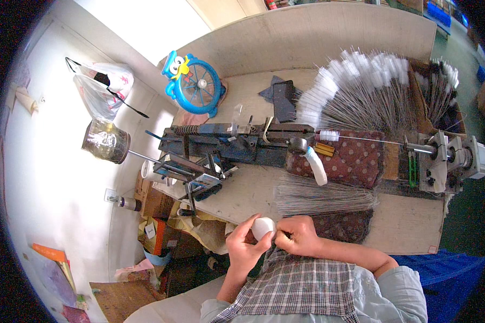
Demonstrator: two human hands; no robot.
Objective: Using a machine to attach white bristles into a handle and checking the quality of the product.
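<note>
Over my lap, close to the bench's near edge, my left hand (244, 243) grips a white, rounded thing (263, 228), perhaps a roll; its exact kind does not show. My right hand (298, 236) is closed beside it, fingertips pinched at its right side. Whatever those fingers hold is too small to make out. Just beyond both hands lies a bundle of thin metal wires (326, 196) on the bench. Further back, a small white-bristled brush (329, 135) sits in the bench machine (231, 141), its wire stem running right to the chuck (419, 148).
Finished white-bristled brushes (361, 81) fan out at the back right, beside a box of darker brushes (442, 89). A blue toy-shaped fan (201, 86) stands at the back left. A white-wrapped lever (316, 167) juts over a dotted cloth (355, 161). Boxes (155, 237) sit below left.
</note>
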